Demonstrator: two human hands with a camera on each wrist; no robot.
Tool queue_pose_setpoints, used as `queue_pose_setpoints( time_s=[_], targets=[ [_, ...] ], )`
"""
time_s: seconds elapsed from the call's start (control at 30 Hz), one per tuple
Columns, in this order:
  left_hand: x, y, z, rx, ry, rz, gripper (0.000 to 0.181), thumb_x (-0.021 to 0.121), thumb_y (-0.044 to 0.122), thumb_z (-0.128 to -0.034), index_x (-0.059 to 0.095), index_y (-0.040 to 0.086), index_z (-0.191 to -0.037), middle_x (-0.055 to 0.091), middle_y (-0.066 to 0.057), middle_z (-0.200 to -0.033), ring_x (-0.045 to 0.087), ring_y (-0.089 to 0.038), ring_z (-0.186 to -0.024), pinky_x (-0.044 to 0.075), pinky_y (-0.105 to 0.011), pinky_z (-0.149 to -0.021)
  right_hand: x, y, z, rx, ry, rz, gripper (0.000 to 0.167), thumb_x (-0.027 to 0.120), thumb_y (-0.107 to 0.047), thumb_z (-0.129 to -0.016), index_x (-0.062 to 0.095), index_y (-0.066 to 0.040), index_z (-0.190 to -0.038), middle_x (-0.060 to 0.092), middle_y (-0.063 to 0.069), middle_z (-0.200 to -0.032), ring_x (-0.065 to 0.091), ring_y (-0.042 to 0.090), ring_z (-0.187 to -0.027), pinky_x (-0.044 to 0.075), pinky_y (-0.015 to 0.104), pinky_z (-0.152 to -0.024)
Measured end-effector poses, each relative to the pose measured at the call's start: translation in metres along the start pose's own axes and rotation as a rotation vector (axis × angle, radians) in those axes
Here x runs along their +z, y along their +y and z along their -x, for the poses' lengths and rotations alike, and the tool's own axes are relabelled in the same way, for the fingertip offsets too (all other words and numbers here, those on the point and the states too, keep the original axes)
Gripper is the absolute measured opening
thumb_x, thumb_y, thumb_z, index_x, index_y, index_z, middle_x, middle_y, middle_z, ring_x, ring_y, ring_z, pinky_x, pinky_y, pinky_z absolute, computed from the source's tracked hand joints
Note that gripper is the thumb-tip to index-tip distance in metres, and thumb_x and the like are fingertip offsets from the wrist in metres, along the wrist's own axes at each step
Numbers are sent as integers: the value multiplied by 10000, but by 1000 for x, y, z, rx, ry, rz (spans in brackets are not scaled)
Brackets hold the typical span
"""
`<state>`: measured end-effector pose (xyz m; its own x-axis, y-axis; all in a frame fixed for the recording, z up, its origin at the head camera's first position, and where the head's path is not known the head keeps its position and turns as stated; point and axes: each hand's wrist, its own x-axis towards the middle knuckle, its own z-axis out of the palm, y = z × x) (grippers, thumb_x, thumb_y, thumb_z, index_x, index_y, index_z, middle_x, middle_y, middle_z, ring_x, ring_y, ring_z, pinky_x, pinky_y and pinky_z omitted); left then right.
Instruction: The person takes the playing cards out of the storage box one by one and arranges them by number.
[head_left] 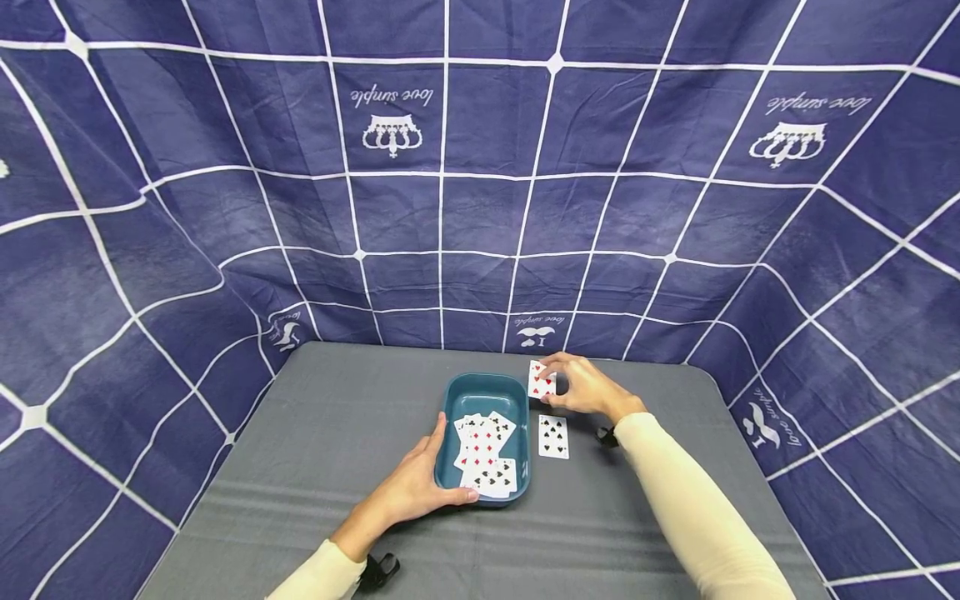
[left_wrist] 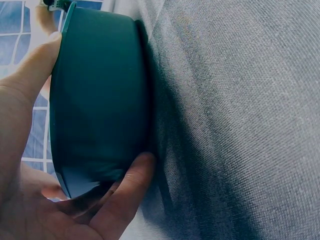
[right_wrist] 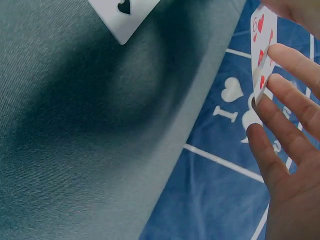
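Note:
My left hand (head_left: 415, 479) grips the teal plastic tray (head_left: 524, 483) at its left side, the thumb near the front corner and fingers along the wall. In the left wrist view the thumb and fingers (left_wrist: 127, 197) span the outside of the tray (left_wrist: 102, 95). Several playing cards (head_left: 480, 448), diamonds and black suits, lie face up and overlapping in it. Beyond its right rim, my right hand (head_left: 585, 386) pinches a six of hearts (right_wrist: 260, 55) above the table. A spade card (head_left: 553, 437) lies face up on the table, just right of the tray.
A grey cloth (head_left: 360, 400) covers the table. Dark blue curtains (head_left: 480, 208) with white grid lines stand behind it and at both sides. A black wrist strap (head_left: 380, 571) shows below the left wrist.

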<state>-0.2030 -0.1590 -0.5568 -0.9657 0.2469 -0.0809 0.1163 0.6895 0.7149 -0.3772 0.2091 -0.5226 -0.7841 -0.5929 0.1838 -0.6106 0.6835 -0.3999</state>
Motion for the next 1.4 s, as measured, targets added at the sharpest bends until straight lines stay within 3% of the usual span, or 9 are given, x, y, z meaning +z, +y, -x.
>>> queue_pose_setpoints(
  time_s=[0.57,1.07,1.4],
  targets=[
    [1,3,2,-3,-8,8,1523,1046,653,-788,131,138,-1892,501,-250,-1787,562,-430,-1597,509,-675,-1270,18,29,8,75,-40,14,362,947,-231,-944,874,-80,-1264,743,183,-1543,685,475,-1472,519,659,-1267],
    [3,1,1,-18,-13,4,1520,1041,665,-791,128,157,-1894,502,-229,-1789,562,-432,-1591,509,-681,-1267,29,36,5,86,-83,-16,307,930,-122,-914,874,-57,-1208,747,230,-1529,698,487,-1455,537,659,-1247],
    [1,1,2,-32,-8,3,1528,1045,676,-776,140,162,-1894,494,-255,-1792,561,-445,-1599,512,-688,-1264,29,36,0,83,-91,-18,315,930,-132,-921,872,-56,-1221,746,234,-1530,694,491,-1461,532,657,-1257]
  ],
)
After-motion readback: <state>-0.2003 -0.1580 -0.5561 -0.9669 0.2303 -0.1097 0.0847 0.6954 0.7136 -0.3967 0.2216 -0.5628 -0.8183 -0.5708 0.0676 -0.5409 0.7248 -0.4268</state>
